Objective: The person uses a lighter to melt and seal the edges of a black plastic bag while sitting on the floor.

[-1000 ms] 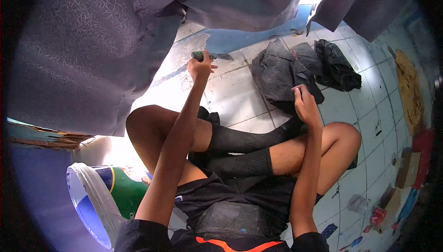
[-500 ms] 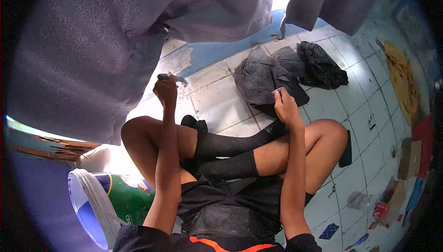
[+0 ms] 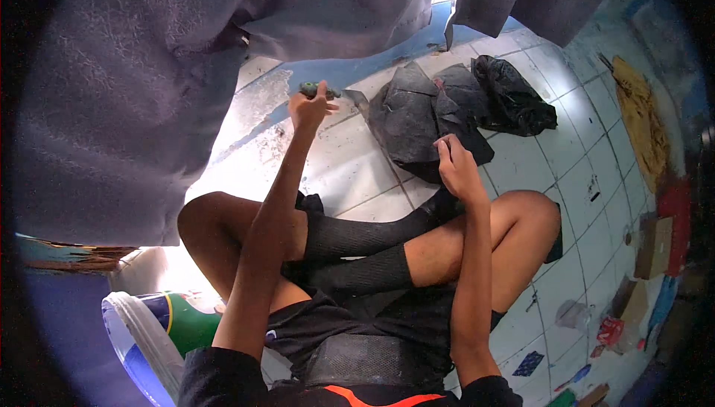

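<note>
Out at the left, my left hand [image 3: 307, 110] grips a putty knife by its dark greenish handle [image 3: 319, 89]. The flat grey blade [image 3: 356, 97] points right, beside the left edge of a crumpled black plastic bag [image 3: 406, 120]. My right hand [image 3: 459, 170] is closed, thumb and fingers pressed together over the near part of that bag. What it pinches, if anything, is hidden. Between the hands and my crossed legs lie white floor tiles [image 3: 350, 161] with dark crumbs and smudges.
Grey curtains [image 3: 149, 94] hang at the left and far side, before a blue-painted strip [image 3: 357, 68]. Another black bag [image 3: 514, 98] lies at the far right. A bucket [image 3: 141, 332] lies tipped at lower left. Brown crumpled material [image 3: 640, 124] and litter line the right.
My left hand has swung to the right with the putty knife, bringing its blade close to the black bag. The right hand stays nearly in place, and the view has shifted slightly.
</note>
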The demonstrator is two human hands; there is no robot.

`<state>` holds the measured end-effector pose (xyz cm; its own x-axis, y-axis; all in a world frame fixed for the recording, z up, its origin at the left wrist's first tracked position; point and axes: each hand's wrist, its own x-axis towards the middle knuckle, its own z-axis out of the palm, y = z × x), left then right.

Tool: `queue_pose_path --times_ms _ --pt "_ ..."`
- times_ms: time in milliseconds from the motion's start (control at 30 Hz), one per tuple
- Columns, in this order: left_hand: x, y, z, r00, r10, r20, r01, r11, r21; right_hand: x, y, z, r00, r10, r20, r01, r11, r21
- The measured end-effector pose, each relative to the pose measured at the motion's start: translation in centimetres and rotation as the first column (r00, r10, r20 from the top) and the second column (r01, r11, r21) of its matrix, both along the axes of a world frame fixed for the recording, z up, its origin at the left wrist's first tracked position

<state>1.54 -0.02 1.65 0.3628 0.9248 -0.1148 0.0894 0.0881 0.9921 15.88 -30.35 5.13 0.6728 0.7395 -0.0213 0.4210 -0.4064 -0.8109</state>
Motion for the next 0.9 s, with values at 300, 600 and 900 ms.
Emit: queue_pose_path --times_ms 300,600,900 --pt "-4.2 -2.0 2.5 0.897 0.264 -0.354 -0.064 0.870 0.489 0.1 -0.2 0.1 1.000 -0.022 0.018 0.023 0.998 -0.054" --pt "-12.4 1.3 3.4 0.617 0.629 -0.474 0.137 0.507 0.851 0.0 -0.8 -0.1 1.000 -0.002 -0.001 0.002 1.000 0.002" --pt "-5.4 -2.6 1.8 0.999 -0.032 0.036 0.021 0.959 0.284 -0.2 0.1 0.1 1.000 0.022 0.001 -0.022 1.000 -0.004"
